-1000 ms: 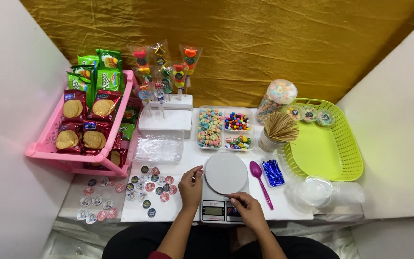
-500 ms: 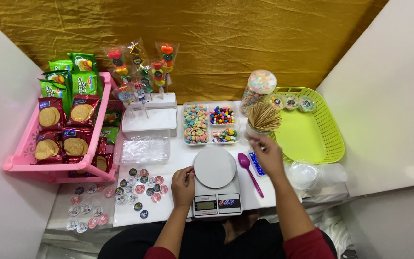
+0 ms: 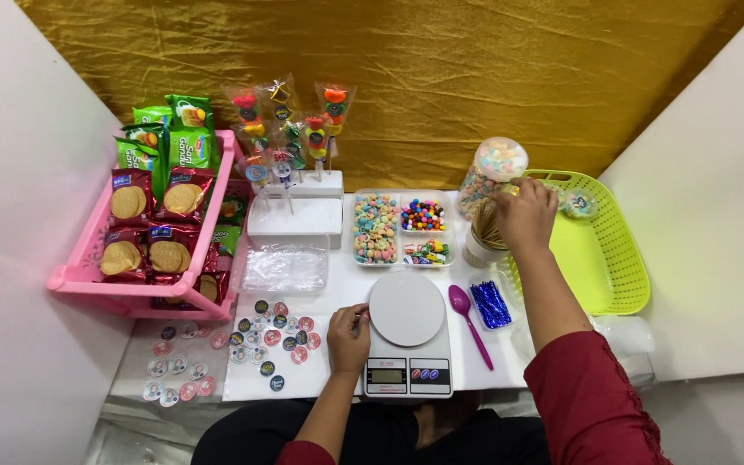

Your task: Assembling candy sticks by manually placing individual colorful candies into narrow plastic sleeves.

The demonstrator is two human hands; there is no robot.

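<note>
My right hand (image 3: 525, 213) is stretched out over a white cup of wooden skewers (image 3: 480, 239), fingers closed down on the skewer tops. My left hand (image 3: 349, 337) rests loosely curled on the table, touching the left side of a white kitchen scale (image 3: 407, 331) with a round plate; it holds nothing I can see. A purple spoon (image 3: 468, 320) lies right of the scale. A divided clear tray of coloured candies (image 3: 399, 227) sits behind the scale.
A jar of pastel candies (image 3: 492, 172) and a lime green basket (image 3: 600, 250) stand at the right. A pink rack of snack packets (image 3: 161, 232), a white stand of candy skewers (image 3: 293, 146), clear bags (image 3: 286, 265), round stickers (image 3: 256, 331) and blue twist ties (image 3: 490, 303) fill the rest.
My right hand has left the scale's front and reached up and right to the cup of skewers. My left hand has stayed beside the scale.
</note>
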